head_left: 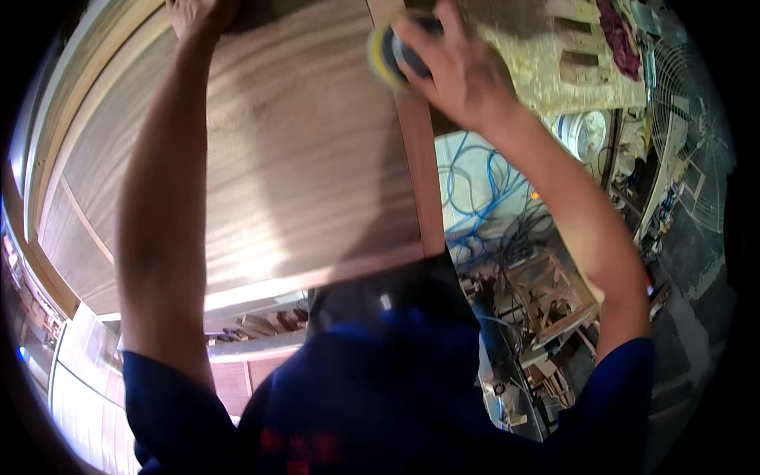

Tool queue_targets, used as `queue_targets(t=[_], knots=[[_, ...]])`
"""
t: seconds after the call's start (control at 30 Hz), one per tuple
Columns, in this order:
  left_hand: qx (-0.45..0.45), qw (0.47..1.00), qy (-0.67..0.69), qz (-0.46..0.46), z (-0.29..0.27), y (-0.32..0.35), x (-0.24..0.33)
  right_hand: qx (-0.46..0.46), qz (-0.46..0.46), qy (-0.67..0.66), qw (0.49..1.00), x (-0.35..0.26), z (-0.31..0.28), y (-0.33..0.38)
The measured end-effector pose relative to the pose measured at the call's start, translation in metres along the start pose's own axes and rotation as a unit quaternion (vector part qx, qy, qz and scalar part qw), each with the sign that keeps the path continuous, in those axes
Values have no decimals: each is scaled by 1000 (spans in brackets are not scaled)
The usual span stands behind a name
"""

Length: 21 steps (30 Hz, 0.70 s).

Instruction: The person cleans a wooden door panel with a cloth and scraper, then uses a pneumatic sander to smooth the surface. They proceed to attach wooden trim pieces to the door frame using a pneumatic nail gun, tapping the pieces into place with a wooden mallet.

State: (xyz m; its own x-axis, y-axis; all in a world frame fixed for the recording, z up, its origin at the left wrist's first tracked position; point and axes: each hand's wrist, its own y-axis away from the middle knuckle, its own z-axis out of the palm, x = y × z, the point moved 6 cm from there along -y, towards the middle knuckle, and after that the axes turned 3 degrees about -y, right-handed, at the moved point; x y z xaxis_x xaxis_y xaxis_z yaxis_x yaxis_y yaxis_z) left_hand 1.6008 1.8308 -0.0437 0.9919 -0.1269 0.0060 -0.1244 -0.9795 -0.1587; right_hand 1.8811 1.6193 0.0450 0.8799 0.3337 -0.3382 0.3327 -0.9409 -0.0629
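Note:
A wide brown wooden panel (317, 142) with a paler frame strip along its right and near edges lies in front of me. My right hand (467, 71) is wrapped over a round palm sander (388, 55), dark on top with a yellow rim. The sander rests at the panel's right frame strip (419, 166), near the far end, and is blurred. At the far left, my left hand (202, 12) is on or just above the panel; the picture's upper edge cuts off its fingers, and shadow darkens it.
Long wooden mouldings (87, 87) run along the left. On the right are a pale worn board (570, 71) with a dark red cloth (619, 39), a white bucket (586, 134), tangled blue hoses (483, 190), a wire fan guard (689, 119) and piled wood scraps (554, 301).

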Motion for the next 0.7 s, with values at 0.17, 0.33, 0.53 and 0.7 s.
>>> queue_targets(t=[0.17,0.33,0.53,0.7], knots=[[44,996,45,60,-20,69,13,-108,36,8,993,-81,19,208],[66,987,79,122,-43,226,10,-192,-34,-45,980,-138,11,350],[-106,991,84,-5,-107,469,4,-116,-19,-70,991,-141,-8,360],[-138,974,118,-139,-147,661,-60,-127,-44,-53,990,-161,34,318]])
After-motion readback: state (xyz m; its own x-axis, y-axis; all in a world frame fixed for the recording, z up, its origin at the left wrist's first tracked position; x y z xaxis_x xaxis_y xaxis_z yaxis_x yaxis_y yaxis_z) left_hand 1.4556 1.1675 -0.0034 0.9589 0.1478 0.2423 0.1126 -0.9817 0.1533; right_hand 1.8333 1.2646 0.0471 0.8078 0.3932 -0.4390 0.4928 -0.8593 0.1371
